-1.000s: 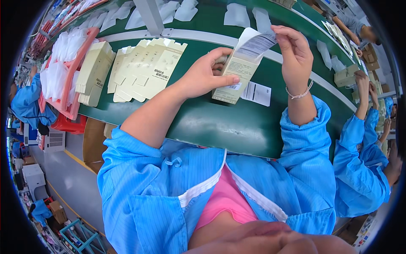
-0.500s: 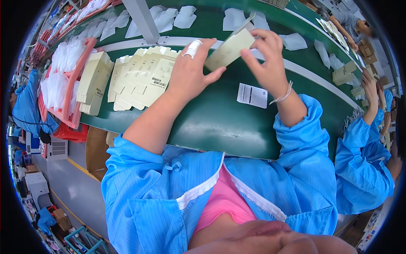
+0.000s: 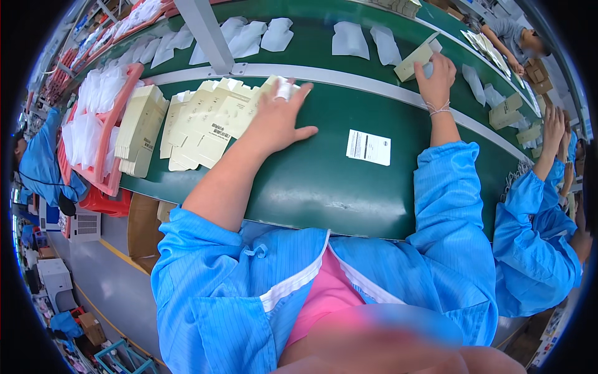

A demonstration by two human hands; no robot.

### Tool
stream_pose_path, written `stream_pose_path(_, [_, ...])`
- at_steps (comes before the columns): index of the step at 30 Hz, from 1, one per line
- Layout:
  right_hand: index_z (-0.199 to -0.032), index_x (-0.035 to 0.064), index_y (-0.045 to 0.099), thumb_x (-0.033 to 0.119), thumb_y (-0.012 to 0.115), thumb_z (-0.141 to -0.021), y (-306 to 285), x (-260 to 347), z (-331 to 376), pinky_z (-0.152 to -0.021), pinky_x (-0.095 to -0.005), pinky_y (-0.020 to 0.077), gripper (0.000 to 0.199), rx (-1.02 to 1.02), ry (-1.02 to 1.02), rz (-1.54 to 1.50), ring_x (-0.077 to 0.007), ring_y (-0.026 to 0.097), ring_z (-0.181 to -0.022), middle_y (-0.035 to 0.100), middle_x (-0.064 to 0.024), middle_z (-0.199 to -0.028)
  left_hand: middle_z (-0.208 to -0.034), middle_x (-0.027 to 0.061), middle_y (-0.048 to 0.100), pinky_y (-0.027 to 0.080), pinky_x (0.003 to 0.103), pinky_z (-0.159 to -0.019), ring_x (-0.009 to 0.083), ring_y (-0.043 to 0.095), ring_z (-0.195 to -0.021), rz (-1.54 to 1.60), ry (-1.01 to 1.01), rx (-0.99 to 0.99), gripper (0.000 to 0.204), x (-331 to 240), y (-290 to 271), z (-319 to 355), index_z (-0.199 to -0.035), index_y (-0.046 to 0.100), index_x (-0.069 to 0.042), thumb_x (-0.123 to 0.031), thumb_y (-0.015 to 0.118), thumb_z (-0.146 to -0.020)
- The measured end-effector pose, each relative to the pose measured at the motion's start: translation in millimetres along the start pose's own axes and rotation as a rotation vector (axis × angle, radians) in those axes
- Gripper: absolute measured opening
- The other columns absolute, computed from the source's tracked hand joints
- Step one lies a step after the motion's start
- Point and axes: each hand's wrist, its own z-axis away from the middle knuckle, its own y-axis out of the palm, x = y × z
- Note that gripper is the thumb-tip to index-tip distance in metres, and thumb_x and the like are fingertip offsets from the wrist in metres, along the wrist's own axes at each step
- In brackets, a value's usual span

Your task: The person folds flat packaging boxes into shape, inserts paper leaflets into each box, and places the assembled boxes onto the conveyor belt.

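Looking down through the head camera, I see the right hand (image 3: pixel 438 80) beyond the metal rail (image 3: pixel 349 82) that runs along the far edge of the green work surface (image 3: pixel 299 187). Its fingers are bent at the right end of a cream folding carton (image 3: pixel 411 62), whose end flap sticks up; I cannot tell whether they are clamped on it or only resting there. That carton sits on the green belt (image 3: pixel 311 47) across the rail, to the right of several white pouches (image 3: pixel 350 40).

I see the left hand (image 3: pixel 277 121) with fingers spread apart and nothing held, a white wrap round one of them. It is over the right end of a fan of flattened cartons (image 3: pixel 202 124) toward the surface's far left corner; contact is unclear to me. Beside the fan, at the left edge, lie stacked cartons (image 3: pixel 142 124), next to a coral rack (image 3: pixel 115 134). Printed leaflets (image 3: pixel 369 148) lie right of the surface's middle.
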Motion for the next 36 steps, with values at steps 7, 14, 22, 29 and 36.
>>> stream_pose_path(7, [-0.117, 0.0073, 0.051, 0.021, 0.070, -0.073, -4, 5, -3, -0.099, -0.0457, 0.0325, 0.051, -0.157, 0.030, -0.110, -0.0347, 0.041, -0.116, 0.050, -0.0146, -0.123, -0.138, 0.0238, 0.040, 0.035, 0.048, -0.103, 0.0414, 0.036, -0.130, -0.169, -0.382, 0.218, 0.094, -4, -15, -2, -0.142, 0.030, -0.017, -0.055, 0.073, -0.068])
stream_pose_path(14, [-0.120, 0.0072, 0.050, 0.020, 0.070, -0.074, -1, -3, 0, -0.101, -0.0434, 0.0312, 0.052, -0.045, 0.035, -0.177, -0.0344, 0.039, -0.120, 0.047, -0.0162, -0.126, -0.129, 0.0222, 0.049, 0.039, 0.047, -0.100, 0.0425, 0.044, -0.123, -0.233, -0.370, 0.075, 0.098, 2, -14, -2, -0.142, 0.030, -0.017, -0.053, 0.077, -0.064])
stream_pose_path(22, [-0.120, 0.0077, 0.050, 0.019, 0.069, -0.074, -8, 11, -5, -0.101, -0.0428, 0.0327, 0.051, -0.181, 0.003, -0.162, -0.0343, 0.042, -0.118, 0.051, -0.0150, -0.122, -0.121, 0.0232, 0.053, 0.044, 0.044, -0.095, 0.0419, 0.050, -0.114, -0.158, -0.297, 0.086, 0.094, -3, -14, -3, -0.143, 0.028, -0.019, -0.039, 0.076, -0.065])
stream_pose_path(29, [-0.126, 0.0079, 0.044, 0.017, 0.064, -0.084, -23, 96, 6, -0.081, -0.0327, 0.0477, 0.048, 0.526, 0.142, -0.845, -0.0227, 0.061, -0.087, 0.061, -0.0125, -0.101, -0.122, 0.0232, 0.052, 0.045, 0.044, -0.094, 0.0394, 0.052, -0.114, 0.225, -0.392, 0.088, 0.094, -16, -30, -4, -0.145, 0.023, -0.024, -0.030, 0.074, -0.066])
stream_pose_path(36, [-0.131, 0.0087, 0.039, 0.011, 0.061, -0.088, -43, 153, 28, -0.069, -0.0242, 0.0487, 0.048, 1.109, 0.520, -1.392, -0.0118, 0.058, -0.082, 0.059, -0.0063, -0.094, -0.114, 0.0249, 0.056, 0.047, 0.040, -0.089, 0.0386, 0.059, -0.100, 0.305, -0.186, 0.045, 0.100, -24, -20, 0, -0.145, 0.021, -0.016, -0.035, 0.074, -0.063])
